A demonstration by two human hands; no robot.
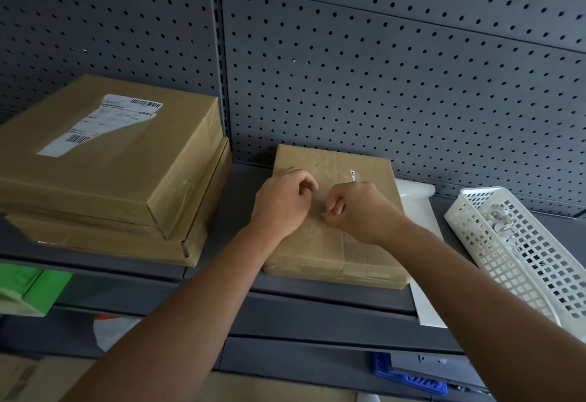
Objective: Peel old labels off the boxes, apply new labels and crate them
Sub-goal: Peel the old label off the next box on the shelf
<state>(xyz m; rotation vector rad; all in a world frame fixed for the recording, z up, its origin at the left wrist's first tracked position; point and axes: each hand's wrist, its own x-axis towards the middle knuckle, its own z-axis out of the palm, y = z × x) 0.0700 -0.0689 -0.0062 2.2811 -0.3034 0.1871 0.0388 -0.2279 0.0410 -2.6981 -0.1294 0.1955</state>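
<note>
A flat cardboard box (333, 243) lies on the middle of a grey shelf (126, 267), between a stack of boxes (111, 164) on the left and a white basket (507, 259) on the right. Its long axis runs near to far, and its near end sits at the shelf's front edge. Your left hand (282, 202) and right hand (361, 211) rest on its top, fingers curled in; whether either pinches anything cannot be told. A white scrap of label (353, 175) shows just beyond your right hand. Picking could shred it into slivers, and pulling towards you could slide the box off the shelf.
</note>
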